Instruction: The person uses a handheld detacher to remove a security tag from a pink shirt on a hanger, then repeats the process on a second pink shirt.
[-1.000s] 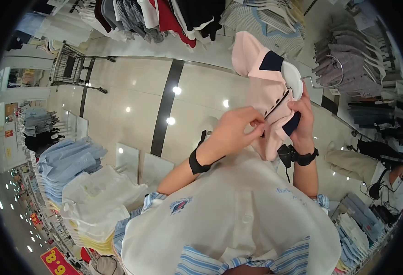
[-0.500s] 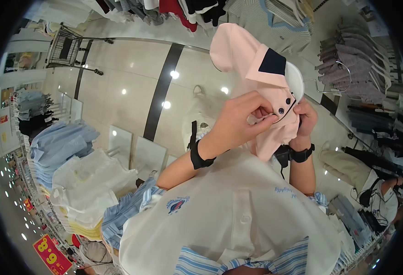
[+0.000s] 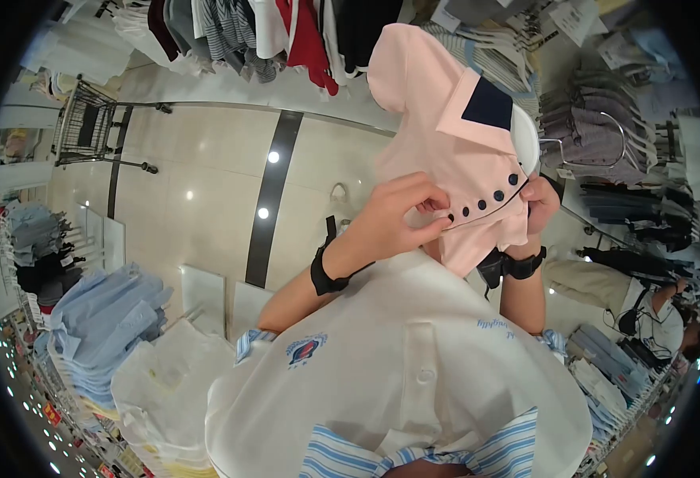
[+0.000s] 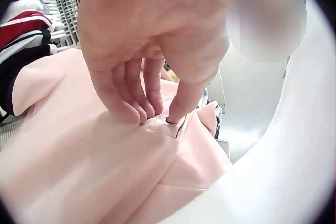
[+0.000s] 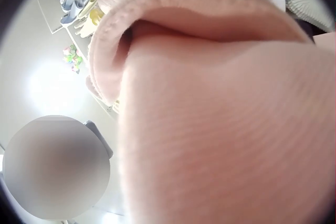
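A pink collared shirt (image 3: 422, 119) with navy patches on its collar hangs on a white hanger (image 3: 527, 142) with a metal hook. Several dark buttons (image 3: 498, 195) run down its front. My left hand (image 3: 390, 219) pinches the button strip at the lower buttons; the left wrist view shows its thumb and fingertips meeting on the pink cloth (image 4: 89, 145) beside a dark button. With curled fingers, my right hand (image 3: 539, 203) grips the front edge near the top button. Pink cloth (image 5: 226, 124) fills most of the right wrist view and hides much of that hand.
Clothes racks surround me: hanging tops (image 3: 310, 48) ahead, purple-grey garments (image 3: 581, 127) at right, light blue shirts (image 3: 111, 319) at left. A shopping cart (image 3: 87, 123) stands on the tiled floor at far left. Another person (image 3: 645, 319) is at the right.
The shirt's front has turned toward the head camera, showing more buttons. My right hand has shifted from beside the hanger and collar to the front edge; my left hand keeps to the button strip.
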